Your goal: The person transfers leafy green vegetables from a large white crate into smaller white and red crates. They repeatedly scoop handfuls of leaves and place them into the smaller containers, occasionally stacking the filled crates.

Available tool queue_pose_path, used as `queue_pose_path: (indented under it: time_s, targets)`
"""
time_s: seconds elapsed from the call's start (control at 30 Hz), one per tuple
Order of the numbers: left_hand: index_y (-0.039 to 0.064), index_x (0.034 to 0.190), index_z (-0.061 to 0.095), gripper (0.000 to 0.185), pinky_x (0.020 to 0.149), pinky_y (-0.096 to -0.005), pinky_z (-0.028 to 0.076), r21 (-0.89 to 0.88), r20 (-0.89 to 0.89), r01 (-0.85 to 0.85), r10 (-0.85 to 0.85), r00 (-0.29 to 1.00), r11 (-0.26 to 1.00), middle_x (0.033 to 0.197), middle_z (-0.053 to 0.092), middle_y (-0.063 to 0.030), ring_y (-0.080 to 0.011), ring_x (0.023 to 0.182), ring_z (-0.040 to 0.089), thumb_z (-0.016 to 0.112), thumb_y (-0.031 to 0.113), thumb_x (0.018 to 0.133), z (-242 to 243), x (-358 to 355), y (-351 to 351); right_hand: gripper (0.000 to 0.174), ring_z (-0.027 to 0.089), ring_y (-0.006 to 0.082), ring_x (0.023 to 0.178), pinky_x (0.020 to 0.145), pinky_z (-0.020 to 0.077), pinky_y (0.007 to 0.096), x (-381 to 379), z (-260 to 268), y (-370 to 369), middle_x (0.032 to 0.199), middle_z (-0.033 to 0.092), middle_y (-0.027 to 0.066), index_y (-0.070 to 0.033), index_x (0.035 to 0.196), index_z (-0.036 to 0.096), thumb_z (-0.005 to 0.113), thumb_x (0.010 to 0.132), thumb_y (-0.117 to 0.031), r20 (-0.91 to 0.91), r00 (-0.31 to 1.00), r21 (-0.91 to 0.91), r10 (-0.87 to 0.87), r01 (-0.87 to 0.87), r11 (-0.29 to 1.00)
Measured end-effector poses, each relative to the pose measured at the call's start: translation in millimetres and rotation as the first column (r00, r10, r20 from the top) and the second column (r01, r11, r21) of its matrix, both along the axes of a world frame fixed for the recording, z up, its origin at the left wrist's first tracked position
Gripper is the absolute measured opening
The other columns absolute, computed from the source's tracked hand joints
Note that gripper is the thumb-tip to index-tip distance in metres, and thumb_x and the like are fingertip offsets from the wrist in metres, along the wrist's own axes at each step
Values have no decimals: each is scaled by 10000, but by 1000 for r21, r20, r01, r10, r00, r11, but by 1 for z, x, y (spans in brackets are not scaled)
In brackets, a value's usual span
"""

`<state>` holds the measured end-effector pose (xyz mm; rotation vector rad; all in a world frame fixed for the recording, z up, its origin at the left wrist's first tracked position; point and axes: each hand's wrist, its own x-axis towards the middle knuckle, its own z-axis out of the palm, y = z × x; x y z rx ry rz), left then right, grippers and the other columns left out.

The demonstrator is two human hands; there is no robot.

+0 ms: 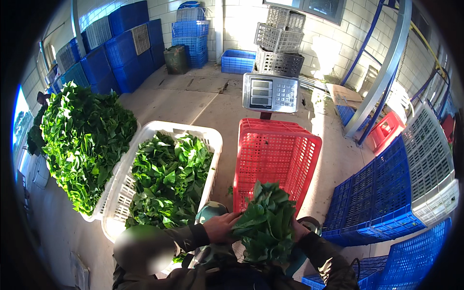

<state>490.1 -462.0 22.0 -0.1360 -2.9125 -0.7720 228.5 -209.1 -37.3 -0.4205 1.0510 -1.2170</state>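
Between both hands, over the near end of a red plastic crate (277, 145), is a bunch of leafy greens (270, 221). My left hand (222, 226) grips the bunch from its left side, fingertips hidden behind leaves. On the right side my right hand (299, 230) holds it too, its fingers partly covered. The part of the red crate that shows is bare inside. Left of it stands a white plastic crate (116, 203) with loose leafy greens (170, 177). A digital scale's display head (271, 92) rises on a post beyond the red crate.
At far left, a tall heap of greens (87, 145) overflows another white crate. Blue and white crates (377, 192) stand at the right, beside a metal post (384, 72). Stacked blue crates (123, 47), a dark green bin (176, 59) and gray crates (279, 40) line the back.
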Motion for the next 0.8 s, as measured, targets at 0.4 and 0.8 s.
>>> queue_pose_path:
  time_s: [0.4, 0.8]
  targets:
    - [100, 1584, 276, 924, 984, -446, 532, -130, 13, 99, -98, 995, 987, 1523, 401, -177, -360, 1275, 527, 687, 92, 756, -6, -76, 3, 442, 636, 249, 1189, 1020, 523, 439, -24, 16, 51, 1336, 632, 87, -67, 1340, 606, 715, 926, -174, -856, 508, -196, -99, -142, 970]
    - [-12, 1516, 344, 818, 1058, -463, 473, 182, -205, -587, 615, 762, 789, 1446, 461, -240, -402, 1340, 478, 742, 227, 843, -59, -109, -56, 441, 653, 221, 1121, 978, 521, 360, -78, 26, 23, 1266, 658, 67, -25, 1323, 601, 710, 896, -28, -369, 856, -166, -361, 322, 932]
